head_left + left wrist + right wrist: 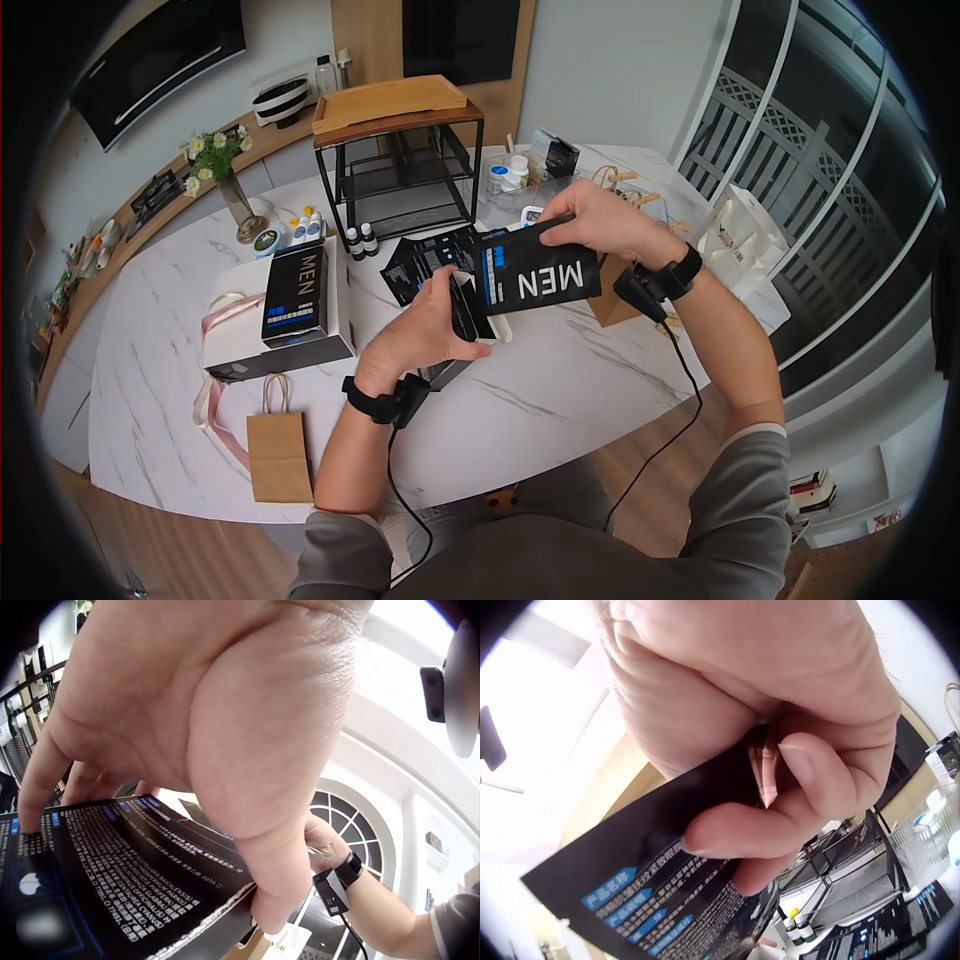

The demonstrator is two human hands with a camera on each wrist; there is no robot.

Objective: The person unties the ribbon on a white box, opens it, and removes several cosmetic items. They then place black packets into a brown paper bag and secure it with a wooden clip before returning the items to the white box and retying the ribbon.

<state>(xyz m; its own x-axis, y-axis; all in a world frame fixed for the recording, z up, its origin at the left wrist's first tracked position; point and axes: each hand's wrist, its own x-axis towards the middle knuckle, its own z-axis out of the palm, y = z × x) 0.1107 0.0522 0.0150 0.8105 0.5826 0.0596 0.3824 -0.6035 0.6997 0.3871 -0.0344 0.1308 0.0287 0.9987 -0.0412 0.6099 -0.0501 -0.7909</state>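
My right hand [598,222] pinches a flat black sachet [535,270] by its upper edge, its white "MEN" lettering upside down in the head view. In the right wrist view, fingers curl over the sachet [660,877], whose back carries blue-and-white print. My left hand [425,325] grips a black printed box [127,877], thumb on one side and fingers on the other. The box's end, near the sachet, has a pale flap [505,327] sticking out. Behind the left hand, more black printed packets [405,272] lie on the marble-patterned table [560,390].
A white box [235,342] with a pink ribbon stands left, bearing another black "MEN" box [297,290]. In front is a small brown paper bag [280,458]. A black-framed rack [400,150], small bottles [362,241] and a flower vase [240,205] stand at the back.
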